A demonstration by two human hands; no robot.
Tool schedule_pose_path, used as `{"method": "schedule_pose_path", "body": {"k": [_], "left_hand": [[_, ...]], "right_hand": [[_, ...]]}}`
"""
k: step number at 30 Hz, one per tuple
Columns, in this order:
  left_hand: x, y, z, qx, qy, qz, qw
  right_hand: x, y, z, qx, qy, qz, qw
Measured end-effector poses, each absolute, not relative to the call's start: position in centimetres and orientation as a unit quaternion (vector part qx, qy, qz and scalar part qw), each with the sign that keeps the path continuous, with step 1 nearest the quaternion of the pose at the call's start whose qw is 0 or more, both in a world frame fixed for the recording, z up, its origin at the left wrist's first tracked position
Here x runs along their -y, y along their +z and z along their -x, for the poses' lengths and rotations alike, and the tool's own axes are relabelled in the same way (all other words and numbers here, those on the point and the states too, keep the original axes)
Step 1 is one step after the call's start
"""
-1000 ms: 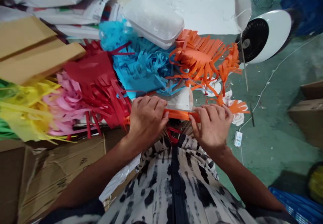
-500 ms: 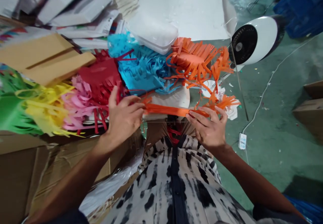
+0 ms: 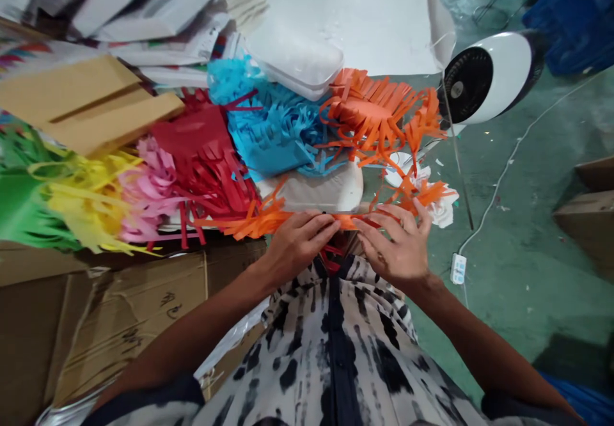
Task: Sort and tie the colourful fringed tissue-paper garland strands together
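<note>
A fringed orange paper strip (image 3: 347,221) lies across the centre of the view in front of the person's chest, its middle gathered into a narrow band and its loose fringe spreading at 9 o'clock and 2 o'clock. The left hand (image 3: 301,239) has a narrow grip, fingers closed around the band; the right hand (image 3: 397,242) pinches it just beside, its outer fingers spread. Outward from the strip, blue fringed paper (image 3: 273,148) lies at 11 o'clock, more orange fringed paper (image 3: 371,107) between 12 and 1, and red fringed paper (image 3: 194,135) at 10. Pink (image 3: 148,186), yellow (image 3: 91,202) and green fringed paper (image 3: 33,205) run towards 9. A clear plastic container (image 3: 307,61) sits beyond the blue, a black-and-white fan (image 3: 508,77) between 1 and 2, a white power strip (image 3: 458,268) at 4.
</note>
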State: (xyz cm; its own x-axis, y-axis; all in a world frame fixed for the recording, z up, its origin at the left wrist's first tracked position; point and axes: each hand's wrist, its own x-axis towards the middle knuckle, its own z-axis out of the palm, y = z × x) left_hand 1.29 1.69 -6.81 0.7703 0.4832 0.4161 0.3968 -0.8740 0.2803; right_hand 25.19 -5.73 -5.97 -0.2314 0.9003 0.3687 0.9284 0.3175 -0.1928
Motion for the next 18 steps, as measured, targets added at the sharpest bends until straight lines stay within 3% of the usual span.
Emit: {"method": "schedule_pose_path", "body": {"k": [5,9,18], "left_hand": [[-2.1,-6.7,-0.2,-0.29,0.283,-0.9,0.163],[-2.9,-6.2,0.2,-0.329,0.265,-0.89,0.173],[-3.1,-6.1,0.1,-0.344,0.259,-0.889,0.158]], "right_hand": [[4.6,-7.0,-25.3,0.778,0.008,0.568,0.27],[3.9,-6.5,-25.6,0.763,0.071,0.584,0.269],[3.7,-6.5,-24.4,0.779,0.016,0.584,0.227]]}}
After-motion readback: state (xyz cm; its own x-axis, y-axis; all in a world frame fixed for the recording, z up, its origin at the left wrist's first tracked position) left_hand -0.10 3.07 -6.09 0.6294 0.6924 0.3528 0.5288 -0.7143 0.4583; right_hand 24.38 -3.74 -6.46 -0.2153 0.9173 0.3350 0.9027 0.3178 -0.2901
